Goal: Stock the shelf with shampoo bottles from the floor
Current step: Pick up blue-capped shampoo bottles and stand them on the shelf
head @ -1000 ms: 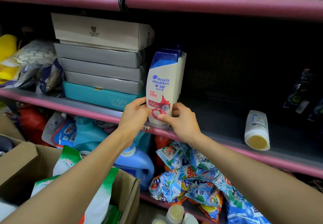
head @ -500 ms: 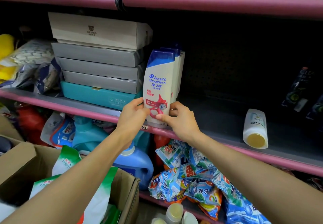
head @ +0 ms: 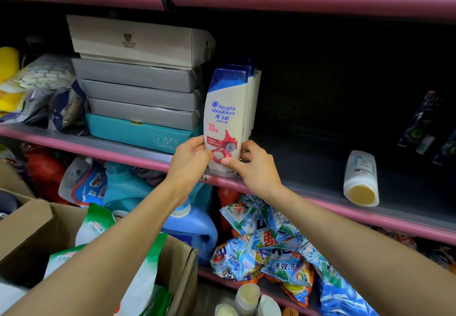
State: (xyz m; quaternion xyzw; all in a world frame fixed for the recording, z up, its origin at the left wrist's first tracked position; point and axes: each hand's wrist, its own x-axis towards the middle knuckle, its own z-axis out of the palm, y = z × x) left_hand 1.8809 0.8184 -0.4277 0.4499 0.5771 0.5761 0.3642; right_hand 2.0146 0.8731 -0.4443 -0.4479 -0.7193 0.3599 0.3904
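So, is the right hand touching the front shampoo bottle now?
Touching. The head view shows the right hand with its thumb pressed on the front shampoo bottle, near its base.

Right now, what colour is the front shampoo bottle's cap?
Dark blue cap, clearest in the head view.

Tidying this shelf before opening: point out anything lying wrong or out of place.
One white bottle lies on its side on the middle shelf, its tan cap toward the front edge, apart from the upright shampoo bottles that both hands hold at the base.
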